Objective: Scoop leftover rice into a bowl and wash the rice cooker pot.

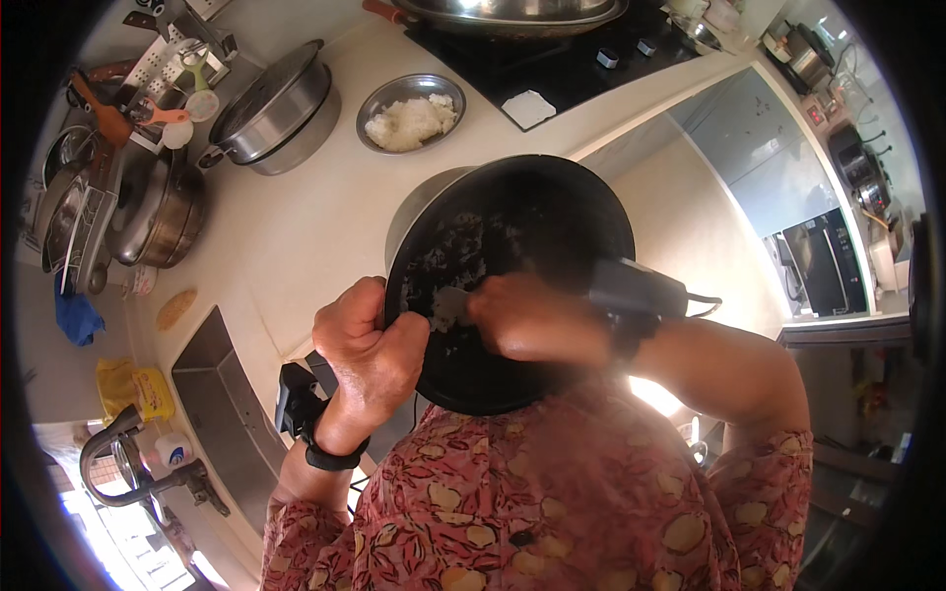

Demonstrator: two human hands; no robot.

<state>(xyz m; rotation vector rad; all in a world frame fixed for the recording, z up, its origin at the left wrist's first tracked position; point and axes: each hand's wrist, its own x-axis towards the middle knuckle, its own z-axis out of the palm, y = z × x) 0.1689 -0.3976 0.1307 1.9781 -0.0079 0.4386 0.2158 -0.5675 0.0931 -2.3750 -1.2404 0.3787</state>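
A round black pot [562,214] is tilted up in front of my torso, its dark inside facing me, with bits of white rice stuck to the wall. My left hand [373,340] grips its left rim, thumb over the edge. Inside the pot is my right hand [517,314], blurred and with its fingers curled, at a small pale clump [449,308] that could be rice or a scraper; I cannot tell which. Beyond the pot, a steel plate [362,129] on the counter holds a mound of white cooked rice [410,122].
A steel pot [273,111] stands at the back left, near a rack of utensils and a lidded pan [155,207]. A black cooktop [569,74] bears a large pan [510,18] and a white piece [529,109]. The sink [229,399] and faucet [111,443] lie at left.
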